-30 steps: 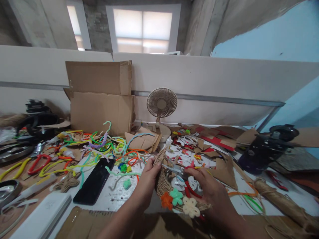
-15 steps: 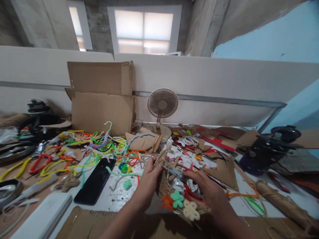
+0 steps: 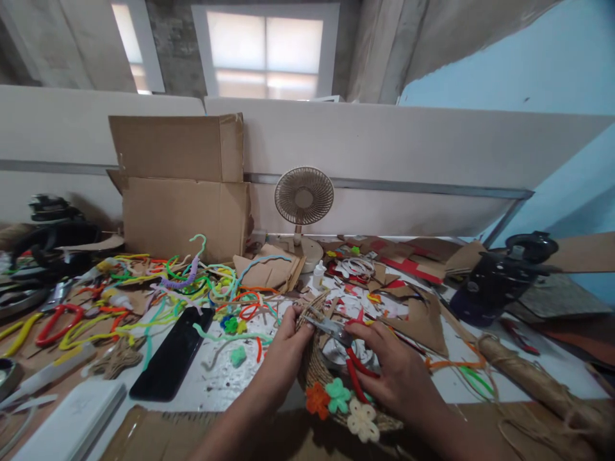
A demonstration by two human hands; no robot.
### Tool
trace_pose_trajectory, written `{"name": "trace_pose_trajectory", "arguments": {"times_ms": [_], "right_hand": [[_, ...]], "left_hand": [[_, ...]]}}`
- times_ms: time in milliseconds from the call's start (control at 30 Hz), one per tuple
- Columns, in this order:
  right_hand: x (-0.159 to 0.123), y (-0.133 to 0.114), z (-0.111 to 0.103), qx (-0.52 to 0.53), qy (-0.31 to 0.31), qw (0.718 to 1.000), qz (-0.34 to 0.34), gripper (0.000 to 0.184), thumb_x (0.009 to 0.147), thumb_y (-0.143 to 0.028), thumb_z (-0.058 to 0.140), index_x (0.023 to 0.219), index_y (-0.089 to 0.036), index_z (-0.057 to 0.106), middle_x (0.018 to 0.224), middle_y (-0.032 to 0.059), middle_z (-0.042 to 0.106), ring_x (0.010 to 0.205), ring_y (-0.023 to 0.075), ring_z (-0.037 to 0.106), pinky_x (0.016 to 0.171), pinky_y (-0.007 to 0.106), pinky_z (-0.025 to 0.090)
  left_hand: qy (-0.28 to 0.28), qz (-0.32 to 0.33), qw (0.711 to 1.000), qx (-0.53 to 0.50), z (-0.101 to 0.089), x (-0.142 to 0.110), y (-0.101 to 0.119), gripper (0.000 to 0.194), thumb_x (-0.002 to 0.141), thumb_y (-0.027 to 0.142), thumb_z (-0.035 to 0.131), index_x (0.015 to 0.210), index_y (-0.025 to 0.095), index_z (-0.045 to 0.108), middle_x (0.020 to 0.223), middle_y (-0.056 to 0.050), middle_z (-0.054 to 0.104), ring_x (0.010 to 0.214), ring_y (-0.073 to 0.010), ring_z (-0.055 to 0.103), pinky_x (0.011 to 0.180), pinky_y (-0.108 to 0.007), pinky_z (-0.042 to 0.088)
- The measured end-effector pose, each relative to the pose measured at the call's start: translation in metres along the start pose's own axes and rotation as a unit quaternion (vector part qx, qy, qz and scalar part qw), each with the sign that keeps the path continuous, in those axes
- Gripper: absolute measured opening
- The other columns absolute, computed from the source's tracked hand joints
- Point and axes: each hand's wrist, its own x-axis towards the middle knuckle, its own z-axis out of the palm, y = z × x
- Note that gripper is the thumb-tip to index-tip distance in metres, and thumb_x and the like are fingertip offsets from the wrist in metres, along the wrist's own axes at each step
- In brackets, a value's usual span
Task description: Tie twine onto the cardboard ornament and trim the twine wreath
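Note:
A twine-wrapped wreath (image 3: 311, 366) tilts above the table's front edge, its upper left side gripped between the thumb and fingers of my left hand (image 3: 284, 351). Three fuzzy flowers sit on its lower part: an orange flower (image 3: 318, 401), a mint flower (image 3: 338, 395) and a cream flower (image 3: 362, 421). My right hand (image 3: 394, 366) is closed around the red handles of a pair of pliers (image 3: 342, 335). The metal jaws reach the wreath's top beside my left thumb; whether they grip a strand is too small to tell.
To the left lie a black phone (image 3: 172, 358), a white box-shaped thing (image 3: 79, 419) and tangled pipe cleaners (image 3: 225, 282). A fan (image 3: 304, 195) stands behind, near a cardboard box (image 3: 185, 218). On the right are a dark bottle (image 3: 497, 282), a twine roll (image 3: 533, 378) and cardboard scraps (image 3: 423, 326).
The view has shifted slightly to the right. The pliers have turned a little in my right hand, and their red handles show farther apart. My left hand keeps its hold on the wreath.

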Motion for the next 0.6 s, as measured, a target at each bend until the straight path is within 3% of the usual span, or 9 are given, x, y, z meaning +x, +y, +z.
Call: {"name": "trace_pose_trajectory", "arguments": {"times_ms": [233, 433, 600], "right_hand": [[0.0031, -0.0068, -0.0053, -0.017, -0.014, 1.0, 0.006, 0.047, 0.09, -0.029, 0.071, 0.136, -0.028, 0.063, 0.109, 0.0081, 0.075, 0.088, 0.0279, 0.076, 0.072, 0.038, 0.06], [0.0027, -0.0044, -0.0062, -0.036, -0.007, 0.999, 0.001, 0.042, 0.091, -0.034, 0.076, 0.131, -0.025, 0.067, 0.106, 0.0087, 0.077, 0.087, 0.0297, 0.078, 0.071, 0.039, 0.06], [-0.0001, -0.0008, -0.0026, 0.022, -0.008, 1.0, 0.014, 0.04, 0.093, -0.028, 0.074, 0.132, -0.026, 0.068, 0.116, 0.0091, 0.08, 0.098, 0.0288, 0.079, 0.08, 0.039, 0.063]], "left_hand": [[0.012, -0.011, 1.0, -0.01, 0.0029, -0.0003, 0.0003, 0.024, 0.08, 0.033, 0.077, 0.1, 0.024, 0.067, 0.1, -0.005, 0.078, 0.098, -0.0285, 0.072, 0.087, -0.034, 0.054], [0.016, 0.002, 1.0, -0.007, 0.0046, -0.0025, 0.0037, 0.023, 0.081, 0.032, 0.076, 0.101, 0.024, 0.068, 0.103, -0.005, 0.079, 0.105, -0.0291, 0.072, 0.093, -0.035, 0.055], [0.007, -0.013, 1.0, -0.009, 0.0034, -0.0005, 0.0014, 0.026, 0.083, 0.037, 0.077, 0.101, 0.023, 0.065, 0.1, -0.005, 0.078, 0.1, -0.0287, 0.073, 0.088, -0.035, 0.055]]}}
